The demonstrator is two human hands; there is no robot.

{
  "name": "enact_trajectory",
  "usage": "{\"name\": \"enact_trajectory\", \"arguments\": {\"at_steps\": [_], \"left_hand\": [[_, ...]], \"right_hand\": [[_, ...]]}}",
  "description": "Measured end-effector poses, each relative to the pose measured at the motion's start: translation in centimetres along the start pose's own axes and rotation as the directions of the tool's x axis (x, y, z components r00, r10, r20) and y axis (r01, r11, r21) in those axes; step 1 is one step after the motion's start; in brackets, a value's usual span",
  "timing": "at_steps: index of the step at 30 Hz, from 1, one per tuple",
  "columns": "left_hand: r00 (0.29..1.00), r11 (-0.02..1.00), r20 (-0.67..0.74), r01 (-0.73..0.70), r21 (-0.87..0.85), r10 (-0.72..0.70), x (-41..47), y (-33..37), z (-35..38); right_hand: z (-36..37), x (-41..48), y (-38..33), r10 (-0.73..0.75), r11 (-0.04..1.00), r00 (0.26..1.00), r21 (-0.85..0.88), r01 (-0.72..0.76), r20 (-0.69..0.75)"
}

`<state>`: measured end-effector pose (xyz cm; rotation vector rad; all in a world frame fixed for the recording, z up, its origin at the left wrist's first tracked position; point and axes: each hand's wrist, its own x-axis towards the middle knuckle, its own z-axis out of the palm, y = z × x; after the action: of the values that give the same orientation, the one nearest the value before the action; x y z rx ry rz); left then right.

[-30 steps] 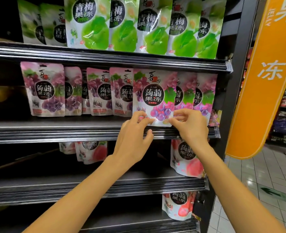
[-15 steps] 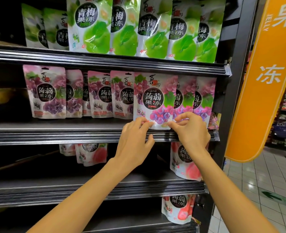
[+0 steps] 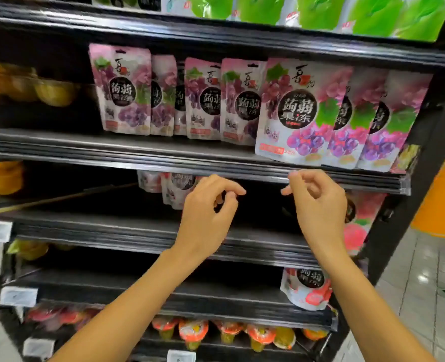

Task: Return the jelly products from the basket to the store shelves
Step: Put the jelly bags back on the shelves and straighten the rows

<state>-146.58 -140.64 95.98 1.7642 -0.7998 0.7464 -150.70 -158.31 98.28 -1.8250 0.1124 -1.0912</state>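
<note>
A purple grape jelly pouch (image 3: 294, 111) stands upright at the front of the middle shelf (image 3: 164, 155), ahead of a row of like pouches (image 3: 203, 97). Both hands hover just below that shelf's front edge and hold nothing. My left hand (image 3: 208, 212) has loosely curled fingers, with thumb and forefinger close together. My right hand (image 3: 318, 205) is also loosely curled, its fingertips near the shelf lip under the pouch. No basket is in view.
Green jelly pouches (image 3: 320, 11) fill the top shelf. Peach pouches (image 3: 357, 223) stand on the shelf below, another pouch (image 3: 305, 288) lower down. Jelly cups (image 3: 192, 333) line the bottom shelf, yellow cups (image 3: 20, 84) sit at left. An orange sign (image 3: 441, 199) and tiled aisle lie right.
Both hands have let go of the grape pouch's bottom edge and dropped below the shelf lip. The pouch stays standing on the shelf. My view has tilted downward.
</note>
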Motion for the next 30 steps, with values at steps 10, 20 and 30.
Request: {"name": "enact_trajectory", "arguments": {"at_steps": [10, 20, 30], "left_hand": [[0.743, 0.766, 0.274, 0.642, -0.032, -0.611, -20.8, -14.3, -10.8], [0.256, 0.299, 0.296, 0.948, 0.110, -0.920, -48.7, -30.1, -18.3], [-0.165, -0.145, 0.104, 0.973, 0.178, -0.981, -75.8, -43.8, -14.8]], "right_hand": [[11.2, -23.1, 8.5, 0.471, 0.881, 0.745, -0.199, -0.430, 0.473], [23.0, -50.1, 21.4, 0.881, 0.413, 0.250, -0.398, -0.819, 0.401], [28.5, -72.6, 39.6, 0.928, 0.266, -0.038, -0.730, -0.630, 0.370]]}}
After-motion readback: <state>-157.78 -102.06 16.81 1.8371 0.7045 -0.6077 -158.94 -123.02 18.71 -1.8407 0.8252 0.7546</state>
